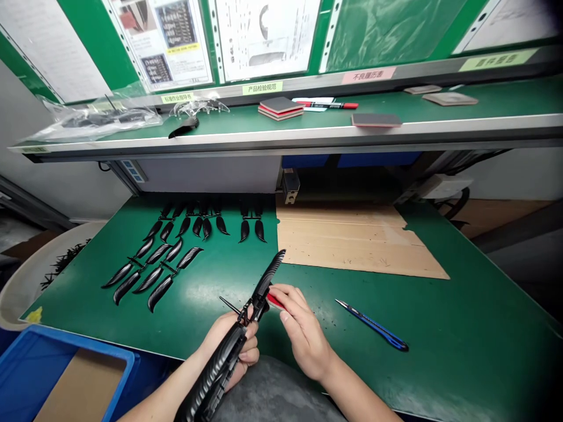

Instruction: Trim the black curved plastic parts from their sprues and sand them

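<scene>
My left hand (240, 346) is closed around black ribbed plastic parts (215, 357), long blade-like mouldings joined by a thin sprue. They slant from the lower middle up to a pointed tip. In my right hand (303, 328) a small red sanding pad (276, 300) is pinched, close against the side of the upper blade; whether it touches cannot be made out. More black ribbed parts (160, 287) lie in joined pairs on the left of the green bench (246, 264). A blue craft knife (373, 326) rests on the bench to the right of my right hand.
A cardboard sheet (347, 234) lies at the back right. Above runs a shelf (316, 126) with stacked grey-and-red pads (281, 108), a red marker (338, 105), clear glasses (197, 106) and a plastic bag (109, 120). A blue bin (127, 357) and a white tub (17, 293) stand at left.
</scene>
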A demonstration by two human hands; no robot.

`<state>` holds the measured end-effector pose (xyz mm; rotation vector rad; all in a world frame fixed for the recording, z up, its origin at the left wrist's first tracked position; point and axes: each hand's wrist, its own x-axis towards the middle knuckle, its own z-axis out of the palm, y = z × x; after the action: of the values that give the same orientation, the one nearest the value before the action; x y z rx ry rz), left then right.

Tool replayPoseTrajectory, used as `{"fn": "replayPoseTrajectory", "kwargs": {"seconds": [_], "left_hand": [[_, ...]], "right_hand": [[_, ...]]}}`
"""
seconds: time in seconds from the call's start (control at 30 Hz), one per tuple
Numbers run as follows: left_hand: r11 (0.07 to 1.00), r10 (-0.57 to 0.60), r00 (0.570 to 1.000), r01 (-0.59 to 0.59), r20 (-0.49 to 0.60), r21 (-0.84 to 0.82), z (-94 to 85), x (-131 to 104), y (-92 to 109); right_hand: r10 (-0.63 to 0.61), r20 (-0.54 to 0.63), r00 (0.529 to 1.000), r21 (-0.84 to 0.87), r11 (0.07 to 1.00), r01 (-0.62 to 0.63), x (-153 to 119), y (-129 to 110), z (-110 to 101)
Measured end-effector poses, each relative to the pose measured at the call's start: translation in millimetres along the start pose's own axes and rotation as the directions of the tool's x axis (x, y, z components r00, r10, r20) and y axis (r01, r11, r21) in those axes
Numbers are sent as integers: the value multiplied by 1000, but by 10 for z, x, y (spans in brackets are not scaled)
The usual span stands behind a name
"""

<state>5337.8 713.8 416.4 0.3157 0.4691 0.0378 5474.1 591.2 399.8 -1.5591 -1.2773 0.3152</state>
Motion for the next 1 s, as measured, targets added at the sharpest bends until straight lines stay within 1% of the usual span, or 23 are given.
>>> {"fn": "replayPoseTrajectory", "kwargs": {"seconds": [0.07, 0.17, 0.27, 0.3, 0.33, 0.37, 0.43, 0.47, 0.5, 0.53, 0.6, 0.63, 0.67, 0.7, 0.73, 0.77, 0.8, 0.83, 0.87, 0.9, 0.93, 0.97, 1.0], "left_hand": [[1000, -1, 1000, 1, -27, 17, 22, 7, -6], [999, -10, 999, 11, -43, 35, 36, 15, -10], [998, -7, 999, 10, -42, 64, 63, 7, 6], [997, 2, 999, 1, -39, 74, 78, 2, 14], [996, 14, 999, -11, -35, 86, 94, -4, 22], [995, 26, 999, -23, -29, 99, 109, -8, 27], [990, 36, 999, -34, -14, 134, 126, -9, 28], [988, 36, 999, -35, -7, 148, 124, -6, 23], [987, 34, 999, -33, -2, 156, 116, 0, 19], [986, 33, 999, -32, 0, 163, 103, 5, 18], [979, 61, 998, -61, 5, 192, 81, 1, 47], [969, 77, 997, -80, 21, 232, 81, -14, 84], [950, 87, 995, -96, 45, 298, 93, -39, 138], [915, 91, 993, -113, 76, 388, 117, -75, 210], [862, 86, 991, -128, 107, 491, 153, -120, 295], [785, 72, 989, -136, 128, 605, 197, -172, 388], [680, 63, 989, -142, 135, 719, 245, -224, 482], [549, 73, 989, -150, 131, 822, 292, -272, 570], [394, 102, 986, -158, 128, 905, 335, -310, 645], [220, 132, 983, -157, 130, 963, 374, -335, 702], [40, 156, 977, -151, 143, 988, 408, -345, 737], [-126, 167, 972, -144, 164, 982, 438, -339, 750], [-262, 158, 969, -143, 189, 954, 465, -321, 744]], "right_hand": [[24, 18, 1000, 62, 998, -25, 17, 3, -52], [48, 52, 997, 213, 975, -58, 34, -24, -165], [74, 185, 980, 383, 913, -142, 30, -81, -262], [78, 219, 973, 423, 891, -167, 23, -98, -276], [78, 222, 972, 446, 878, -173, 14, -113, -278], [82, 185, 979, 449, 879, -159, 5, -125, -268], [92, 44, 995, 396, 912, -102, -10, -144, -227], [96, -12, 995, 358, 930, -85, -13, -151, -206], [100, -34, 994, 335, 939, -83, -14, -156, -193], [100, -6, 995, 332, 939, -92, -13, -158, -191], [74, 126, 989, 366, 924, -115, -13, -137, -233], [51, 177, 983, 372, 921, -115, -16, -108, -273], [33, 204, 978, 344, 933, -103, -19, -67, -322], [29, 204, 979, 268, 960, -85, -22, -14, -377], [43, 174, 984, 145, 987, -69, -21, 46, -435], [64, 120, 991, 2, 998, -65, -13, 106, -493], [81, 59, 995, -128, 989, -73, 5, 155, -549], [90, -6, 996, -218, 972, -89, 35, 185, -602], [82, -65, 994, -270, 958, -97, 76, 187, -649], [58, -102, 993, -299, 950, -86, 128, 159, -686], [18, -97, 995, -330, 943, -50, 187, 100, -709], [-29, -42, 999, -376, 926, 11, 252, 17, -714], [-73, 55, 996, -435, 896, 90, 318, -77, -698]]}}
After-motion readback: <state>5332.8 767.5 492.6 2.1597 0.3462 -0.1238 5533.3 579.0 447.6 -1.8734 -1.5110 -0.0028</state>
